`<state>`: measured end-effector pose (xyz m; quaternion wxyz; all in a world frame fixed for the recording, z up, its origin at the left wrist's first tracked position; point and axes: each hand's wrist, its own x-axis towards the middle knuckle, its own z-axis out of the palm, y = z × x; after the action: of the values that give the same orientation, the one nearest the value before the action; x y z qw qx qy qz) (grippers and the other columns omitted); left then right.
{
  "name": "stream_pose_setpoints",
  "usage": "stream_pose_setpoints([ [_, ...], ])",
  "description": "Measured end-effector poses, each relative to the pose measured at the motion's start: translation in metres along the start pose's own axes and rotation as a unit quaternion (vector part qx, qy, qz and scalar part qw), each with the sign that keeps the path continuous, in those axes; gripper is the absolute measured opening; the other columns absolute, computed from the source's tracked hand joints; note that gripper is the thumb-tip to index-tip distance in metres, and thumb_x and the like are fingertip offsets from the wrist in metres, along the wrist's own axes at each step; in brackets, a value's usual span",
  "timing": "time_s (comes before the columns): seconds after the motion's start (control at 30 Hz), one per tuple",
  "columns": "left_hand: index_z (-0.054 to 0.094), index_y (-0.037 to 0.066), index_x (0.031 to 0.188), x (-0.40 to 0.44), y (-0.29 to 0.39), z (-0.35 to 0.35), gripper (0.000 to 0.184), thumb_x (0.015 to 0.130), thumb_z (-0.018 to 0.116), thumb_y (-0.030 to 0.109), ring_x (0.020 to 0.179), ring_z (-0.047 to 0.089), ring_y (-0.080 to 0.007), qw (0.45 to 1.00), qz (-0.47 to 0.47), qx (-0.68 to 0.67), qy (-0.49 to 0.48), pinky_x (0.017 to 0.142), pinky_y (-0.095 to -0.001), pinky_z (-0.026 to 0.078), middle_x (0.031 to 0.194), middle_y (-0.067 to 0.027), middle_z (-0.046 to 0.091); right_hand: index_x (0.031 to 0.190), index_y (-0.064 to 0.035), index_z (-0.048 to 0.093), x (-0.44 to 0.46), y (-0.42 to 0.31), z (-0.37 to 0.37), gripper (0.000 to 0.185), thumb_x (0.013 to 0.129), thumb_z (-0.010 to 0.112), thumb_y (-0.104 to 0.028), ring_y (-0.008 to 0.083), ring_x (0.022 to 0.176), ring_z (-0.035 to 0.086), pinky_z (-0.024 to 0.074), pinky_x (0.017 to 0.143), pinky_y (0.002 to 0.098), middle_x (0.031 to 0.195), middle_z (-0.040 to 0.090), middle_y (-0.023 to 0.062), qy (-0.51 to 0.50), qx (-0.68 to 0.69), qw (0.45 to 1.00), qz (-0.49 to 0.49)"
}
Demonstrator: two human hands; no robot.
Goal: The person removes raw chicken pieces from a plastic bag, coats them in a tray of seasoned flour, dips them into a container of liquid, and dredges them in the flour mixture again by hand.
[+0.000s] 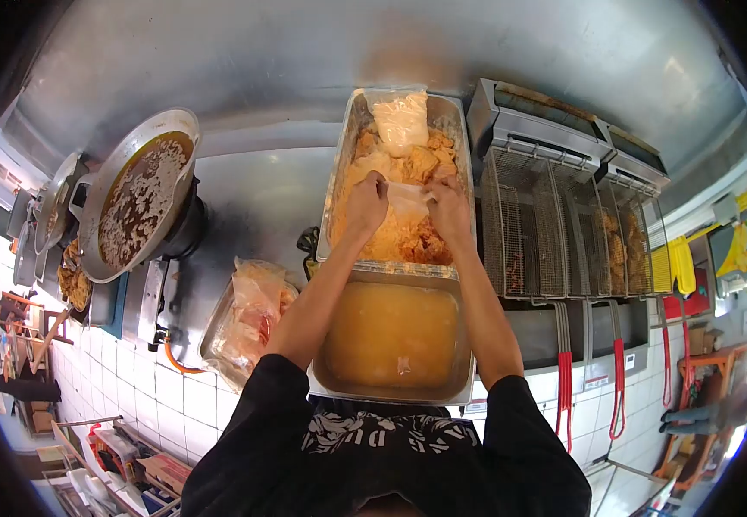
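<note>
Above a metal tray (337, 172) of orange-tinted breading flour, my left hand (368, 203) and my right hand (449, 209) are both closed on a thin, pale plastic bag (408, 197). The bag stretches between them; its contents, if any, cannot be made out. Coated chicken pieces (426, 245) lie in the flour below and beyond my right hand. A filled plastic bag of pale flour (401, 121) rests at the tray's far end. Under my forearms, nearer my body, stands a metal pan of cloudy yellow liquid (390, 332).
On the left are a large wok of oil (145, 189) on a burner and a tray of bagged raw meat (251, 319). Wire fryer baskets (524, 224) with red handles (564, 379) stand right, some holding fried pieces (636, 246). Another person's legs (709, 418) show far right.
</note>
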<state>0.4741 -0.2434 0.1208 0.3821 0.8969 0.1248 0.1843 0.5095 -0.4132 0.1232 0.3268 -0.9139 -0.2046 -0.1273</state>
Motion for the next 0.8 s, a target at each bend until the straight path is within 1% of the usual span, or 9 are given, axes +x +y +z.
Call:
stream_pose_setpoints([
  [0.17, 0.063, 0.002, 0.09, -0.015, -0.004, 0.008, 0.019, 0.087, 0.06, 0.021, 0.07, 0.066, -0.0284, 0.998, 0.009, -0.056, -0.018, 0.063, -0.0376, 0.05, 0.075, -0.0164, 0.066, 0.095, -0.0032, 0.064, -0.015, -0.038, -0.02, 0.016, 0.079, 0.061, -0.002, 0.0293, 0.075, 0.062, 0.0491, 0.072, 0.0374, 0.086, 0.06, 0.0138, 0.054, 0.025, 0.996, -0.071],
  [0.23, 0.062, 0.001, 0.09, -0.02, -0.004, 0.013, 0.018, 0.088, 0.059, 0.019, 0.067, 0.065, -0.0262, 0.991, 0.055, -0.122, 0.016, 0.06, -0.0357, 0.049, 0.073, -0.0148, 0.066, 0.099, -0.003, 0.064, -0.016, -0.052, -0.016, 0.018, 0.082, 0.059, -0.005, 0.0259, 0.073, 0.06, 0.0476, 0.07, 0.0379, 0.087, 0.062, 0.0153, 0.006, 0.195, 0.981, 0.015],
  [0.33, 0.06, 0.0, 0.09, -0.035, 0.005, 0.011, 0.015, 0.089, 0.057, 0.014, 0.064, 0.064, -0.0265, 0.991, 0.018, -0.136, 0.008, 0.059, -0.0352, 0.048, 0.075, -0.0154, 0.065, 0.1, -0.0012, 0.064, -0.005, -0.052, 0.005, 0.018, 0.084, 0.058, -0.007, 0.0205, 0.068, 0.058, 0.0458, 0.065, 0.0342, 0.083, 0.063, 0.0138, -0.148, 0.225, 0.938, 0.219],
  [0.37, 0.06, 0.0, 0.09, -0.04, 0.011, 0.009, 0.015, 0.089, 0.057, 0.014, 0.064, 0.064, -0.0265, 0.991, 0.019, -0.135, 0.009, 0.059, -0.0352, 0.048, 0.075, -0.0154, 0.065, 0.1, -0.0012, 0.064, -0.006, -0.04, 0.019, 0.018, 0.084, 0.058, -0.007, 0.0205, 0.068, 0.058, 0.0458, 0.065, 0.0342, 0.083, 0.063, 0.0138, -0.147, 0.226, 0.938, 0.217],
  [0.43, 0.057, -0.003, 0.088, -0.056, 0.014, 0.011, 0.011, 0.088, 0.055, 0.008, 0.066, 0.062, -0.0343, 0.982, 0.059, -0.178, 0.035, 0.059, -0.0386, 0.047, 0.072, -0.0213, 0.06, 0.086, 0.0013, 0.061, -0.009, -0.019, 0.047, 0.013, 0.087, 0.054, -0.01, 0.0174, 0.063, 0.051, 0.0427, 0.062, 0.0318, 0.071, 0.055, 0.0091, -0.113, 0.469, 0.829, 0.283],
  [0.57, 0.057, -0.002, 0.09, -0.067, 0.01, 0.016, 0.01, 0.089, 0.053, 0.007, 0.069, 0.061, -0.0351, 0.973, 0.052, -0.213, 0.074, 0.06, -0.0389, 0.047, 0.077, -0.0215, 0.06, 0.074, -0.0017, 0.052, -0.019, -0.014, 0.052, 0.022, 0.091, 0.048, -0.014, 0.0156, 0.061, 0.045, 0.0397, 0.06, 0.0325, 0.067, 0.045, 0.0042, -0.065, 0.459, 0.82, 0.336],
  [0.63, 0.056, 0.0, 0.09, -0.063, 0.005, 0.014, 0.009, 0.089, 0.052, 0.008, 0.072, 0.06, -0.0366, 0.978, 0.003, -0.196, 0.072, 0.063, -0.0404, 0.047, 0.082, -0.0207, 0.061, 0.073, -0.0028, 0.05, -0.016, 0.004, 0.044, 0.022, 0.09, 0.046, -0.016, 0.0136, 0.059, 0.041, 0.0395, 0.058, 0.0344, 0.066, 0.044, 0.0026, -0.21, 0.515, 0.763, 0.329],
  [0.73, 0.056, 0.001, 0.091, -0.067, 0.006, 0.018, 0.009, 0.089, 0.052, 0.009, 0.077, 0.059, -0.0374, 0.977, 0.048, -0.202, 0.041, 0.067, -0.0423, 0.046, 0.084, -0.0193, 0.06, 0.078, -0.0061, 0.047, -0.019, -0.001, 0.045, 0.019, 0.092, 0.046, -0.019, 0.0154, 0.056, 0.04, 0.0379, 0.058, 0.0329, 0.069, 0.044, 0.0021, -0.281, 0.37, 0.839, 0.284],
  [0.8, 0.056, 0.002, 0.092, -0.073, 0.011, 0.02, 0.01, 0.09, 0.052, 0.011, 0.08, 0.059, -0.0374, 0.978, 0.073, -0.196, 0.013, 0.068, -0.0426, 0.046, 0.085, -0.0181, 0.06, 0.083, -0.007, 0.047, -0.026, -0.004, 0.049, 0.02, 0.093, 0.045, -0.024, 0.0162, 0.057, 0.041, 0.038, 0.057, 0.0336, 0.071, 0.044, 0.0021, -0.214, 0.47, 0.804, 0.294],
])
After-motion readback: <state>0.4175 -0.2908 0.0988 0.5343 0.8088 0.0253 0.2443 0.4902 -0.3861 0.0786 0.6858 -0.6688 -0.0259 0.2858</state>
